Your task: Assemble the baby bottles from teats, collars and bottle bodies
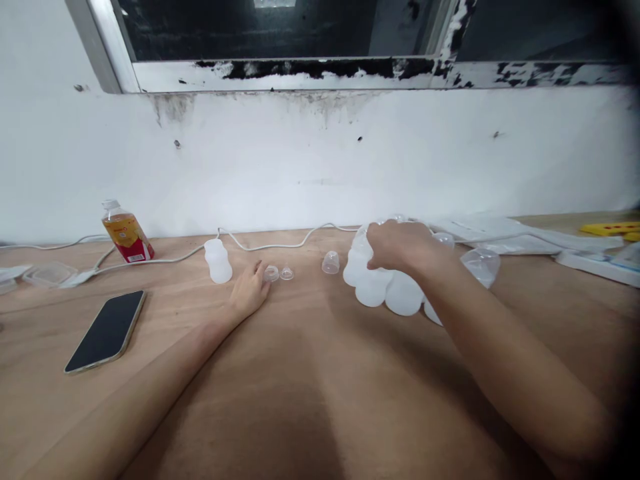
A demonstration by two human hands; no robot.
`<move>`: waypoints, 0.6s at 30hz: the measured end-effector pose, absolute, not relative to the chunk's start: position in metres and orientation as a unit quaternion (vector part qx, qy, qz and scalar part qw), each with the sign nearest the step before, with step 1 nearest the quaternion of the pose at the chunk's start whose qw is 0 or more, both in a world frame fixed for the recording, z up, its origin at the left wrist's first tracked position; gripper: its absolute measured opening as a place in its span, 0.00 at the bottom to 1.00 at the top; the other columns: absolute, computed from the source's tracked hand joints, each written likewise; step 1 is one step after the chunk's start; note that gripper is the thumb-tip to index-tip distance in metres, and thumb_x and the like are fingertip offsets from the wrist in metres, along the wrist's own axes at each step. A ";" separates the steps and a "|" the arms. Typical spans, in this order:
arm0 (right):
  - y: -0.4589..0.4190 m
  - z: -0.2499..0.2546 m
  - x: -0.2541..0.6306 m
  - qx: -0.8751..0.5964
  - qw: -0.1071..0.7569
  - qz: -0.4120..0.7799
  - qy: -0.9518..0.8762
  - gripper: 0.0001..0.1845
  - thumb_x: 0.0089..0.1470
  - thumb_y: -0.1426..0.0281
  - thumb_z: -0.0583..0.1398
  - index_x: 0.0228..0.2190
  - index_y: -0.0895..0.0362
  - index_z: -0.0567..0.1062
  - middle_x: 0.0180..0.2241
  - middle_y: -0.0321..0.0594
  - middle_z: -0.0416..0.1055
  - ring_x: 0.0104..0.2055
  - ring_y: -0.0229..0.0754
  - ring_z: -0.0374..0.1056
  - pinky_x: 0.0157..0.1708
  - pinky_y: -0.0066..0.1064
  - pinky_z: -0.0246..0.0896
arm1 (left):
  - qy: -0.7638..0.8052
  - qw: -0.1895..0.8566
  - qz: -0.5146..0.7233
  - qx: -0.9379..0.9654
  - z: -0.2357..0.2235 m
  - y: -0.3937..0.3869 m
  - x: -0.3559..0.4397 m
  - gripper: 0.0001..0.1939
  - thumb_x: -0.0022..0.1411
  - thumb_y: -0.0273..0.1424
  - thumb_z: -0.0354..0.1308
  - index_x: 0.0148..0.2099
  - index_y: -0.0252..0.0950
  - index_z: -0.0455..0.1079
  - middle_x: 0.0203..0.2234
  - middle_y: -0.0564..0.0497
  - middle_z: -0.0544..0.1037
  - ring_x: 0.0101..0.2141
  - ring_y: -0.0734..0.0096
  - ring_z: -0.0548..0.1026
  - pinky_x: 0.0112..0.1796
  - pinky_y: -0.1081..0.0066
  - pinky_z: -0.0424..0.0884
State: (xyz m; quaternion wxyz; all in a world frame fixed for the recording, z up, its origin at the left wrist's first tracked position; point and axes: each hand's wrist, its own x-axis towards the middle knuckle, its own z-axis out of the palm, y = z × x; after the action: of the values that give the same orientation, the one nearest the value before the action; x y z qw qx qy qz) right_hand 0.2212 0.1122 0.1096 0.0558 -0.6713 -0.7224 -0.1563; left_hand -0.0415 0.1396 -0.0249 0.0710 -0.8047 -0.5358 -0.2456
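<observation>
My left hand (250,289) rests on the wooden table, its fingers closed about the left edge of a clear plastic ring (271,273). Just right of that ring sits a small clear bottle nipple (287,273). Left of the hand, a frosted white baby bottle (218,261) stands alone. My right hand (400,245) reaches over a cluster of frosted baby bottles (371,291), fingers closed at the top of one on the far left side; its fingertips are partly hidden. A clear dome cap (331,262) lies between the hands.
A phone (106,331) lies at left, below a drink bottle (127,233) with a red and orange label. A white cable (280,247) runs along the wall. Clear plastic covers (481,265), plastic bags (490,233) and a yellow object (610,229) are at right.
</observation>
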 end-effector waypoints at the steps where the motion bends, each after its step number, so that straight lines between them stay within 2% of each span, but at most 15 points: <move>1: 0.109 0.113 0.221 -0.673 0.027 -0.138 -0.727 0.16 0.28 0.66 0.67 0.20 0.60 0.68 0.22 0.45 0.66 0.28 0.48 0.66 0.22 0.35 0.55 | -0.532 0.073 -0.248 -0.806 -0.023 0.137 -0.041 0.21 0.56 0.29 0.47 0.53 0.32 0.53 0.51 0.39 0.59 0.49 0.59 0.62 0.46 0.62 0.61; 3: 0.101 0.119 0.214 -0.675 -0.007 -0.119 -0.728 0.14 0.28 0.70 0.67 0.16 0.59 0.66 0.17 0.41 0.64 0.22 0.44 0.65 0.19 0.32 0.54 | -0.517 0.083 -0.265 -0.810 -0.017 0.129 -0.039 0.22 0.56 0.30 0.47 0.53 0.31 0.52 0.53 0.39 0.56 0.51 0.59 0.59 0.48 0.62 0.59; 5: 0.090 0.125 0.203 -0.671 -0.021 -0.109 -0.733 0.13 0.31 0.70 0.66 0.14 0.58 0.65 0.15 0.40 0.63 0.19 0.42 0.64 0.17 0.31 0.52 | -0.479 0.098 -0.309 -0.816 -0.007 0.117 -0.034 0.22 0.57 0.31 0.46 0.54 0.31 0.51 0.54 0.39 0.54 0.53 0.60 0.56 0.50 0.62 0.56; 9: 0.072 0.126 0.177 -0.570 0.056 -0.061 -0.817 0.10 0.40 0.63 0.60 0.20 0.57 0.68 0.18 0.39 0.65 0.19 0.39 0.63 0.17 0.28 0.51 | -0.388 0.067 -0.401 -0.827 0.018 0.086 -0.013 0.24 0.58 0.37 0.47 0.55 0.35 0.49 0.54 0.42 0.55 0.53 0.61 0.56 0.51 0.60 0.55; 11: 0.071 0.118 0.164 -0.511 0.090 0.004 -0.855 0.11 0.44 0.62 0.58 0.22 0.58 0.68 0.19 0.38 0.66 0.19 0.37 0.62 0.18 0.27 0.50 | -0.386 -0.011 -0.386 -0.838 0.026 0.072 -0.001 0.26 0.55 0.40 0.49 0.53 0.35 0.51 0.49 0.44 0.63 0.49 0.60 0.62 0.47 0.62 0.60; 14: 0.079 0.102 0.151 -0.465 0.104 0.137 -0.869 0.13 0.49 0.60 0.52 0.26 0.58 0.68 0.18 0.36 0.67 0.18 0.34 0.62 0.17 0.26 0.50 | -0.425 -0.111 -0.373 -0.817 0.028 0.064 0.010 0.20 0.57 0.39 0.47 0.50 0.36 0.55 0.41 0.47 0.70 0.40 0.64 0.69 0.38 0.66 0.66; 18: 0.092 0.089 0.148 -0.445 0.138 0.189 -0.865 0.13 0.46 0.60 0.55 0.28 0.58 0.64 0.19 0.33 0.67 0.17 0.32 0.60 0.16 0.23 0.48 | -0.483 -0.102 -0.346 -0.798 0.025 0.067 0.008 0.19 0.56 0.41 0.47 0.46 0.36 0.58 0.35 0.48 0.73 0.32 0.63 0.72 0.31 0.67 0.66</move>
State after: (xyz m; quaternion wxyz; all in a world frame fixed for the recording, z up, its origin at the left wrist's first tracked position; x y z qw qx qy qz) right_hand 0.1478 0.0915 0.0893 0.1382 -0.4447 -0.8646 0.1890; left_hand 0.0083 0.0669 0.0248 -0.1020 -0.7979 -0.4830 -0.3459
